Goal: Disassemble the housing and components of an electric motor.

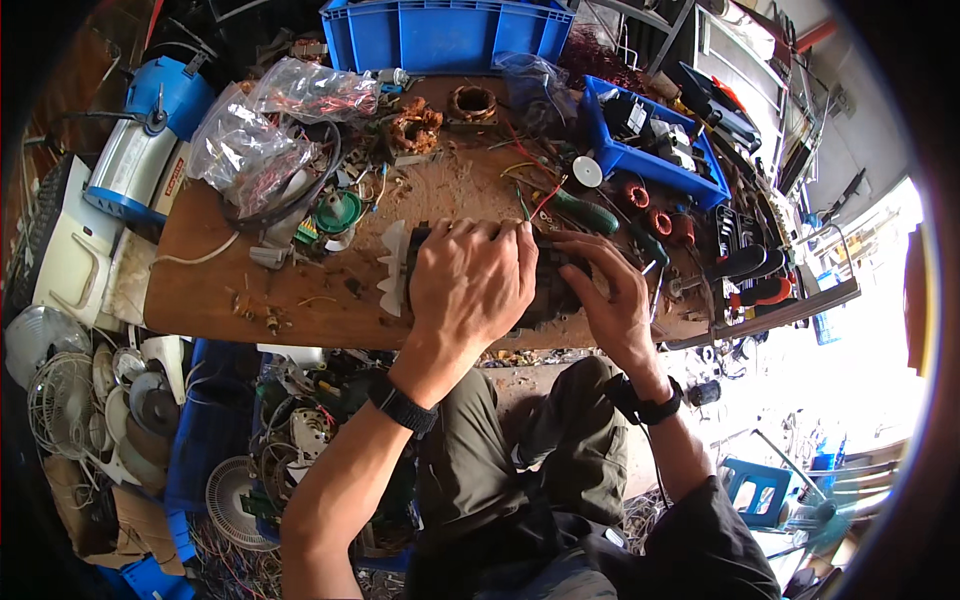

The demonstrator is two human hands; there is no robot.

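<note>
A dark electric motor (pixel 548 292) lies on its side near the front edge of the wooden workbench (pixel 350 318). From its left end sticks a white plastic fan wheel (pixel 393 270) with scalloped blades. My left hand (pixel 472 280) is laid over the motor's body, its fingers curled over the far side. At the right end my right hand (pixel 612 298) grips the motor, thumb on the near side and fingers over the top. Both hands hide much of the casing. Just beyond them lies a green-handled screwdriver (pixel 587 212), with thin red and green wires nearby.
Blue bins (pixel 440 38) stand along the back, one smaller bin (pixel 655 165) holding dark parts. Copper coils (pixel 415 128), a plastic bag of wires (pixel 255 150) and a green spool (pixel 336 211) crowd the bench. Pliers (pixel 765 292) hang at the right edge. Scrap fans (pixel 60 400) fill the left floor.
</note>
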